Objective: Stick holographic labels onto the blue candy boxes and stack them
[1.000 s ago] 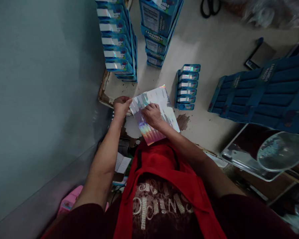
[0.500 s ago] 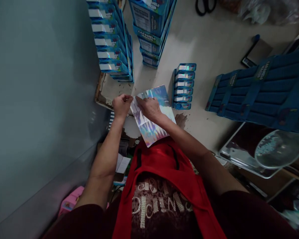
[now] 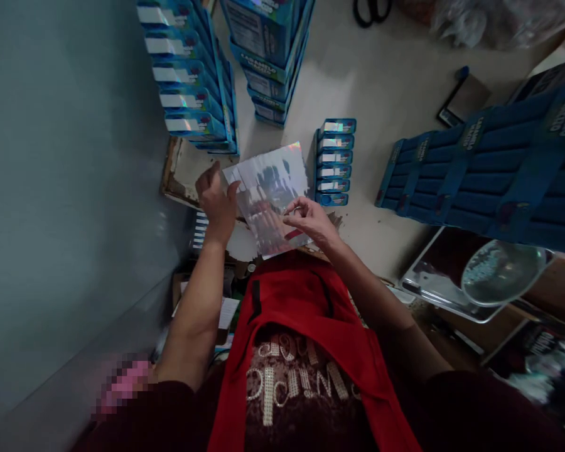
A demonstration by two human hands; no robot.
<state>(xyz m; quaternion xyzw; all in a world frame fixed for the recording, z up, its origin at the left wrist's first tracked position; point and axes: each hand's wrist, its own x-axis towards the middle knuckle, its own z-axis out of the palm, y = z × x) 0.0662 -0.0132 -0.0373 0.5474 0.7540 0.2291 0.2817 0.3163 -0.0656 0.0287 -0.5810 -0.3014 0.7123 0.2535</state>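
Note:
A shiny holographic sheet (image 3: 273,172), with pale rectangular patches on it, lies tilted in front of my body at the table edge. At its upper left edge is my left hand (image 3: 218,201), its thumb spread away from the fingers and reaching over the sheet's border. Over the sheet's lower right part, my right hand (image 3: 313,221) has thumb and forefinger pinched together; whatever is between them is too small to make out. Just right of the sheet stands a short row of small blue boxes (image 3: 334,158) with shiny labels on their ends.
Blue boxes (image 3: 183,75) are stacked at the upper left, beside another blue stack (image 3: 268,63). A long blue stack (image 3: 489,169) fills the right. Below it sits a clear bowl (image 3: 503,273) on a tray. Scissors (image 3: 371,9) lie at the back.
My left hand has parted its thumb from its fingers at the sheet's edge. My right hand has drawn back from the sheet's upper left to its lower right, fingers pinched. The view has shifted slightly.

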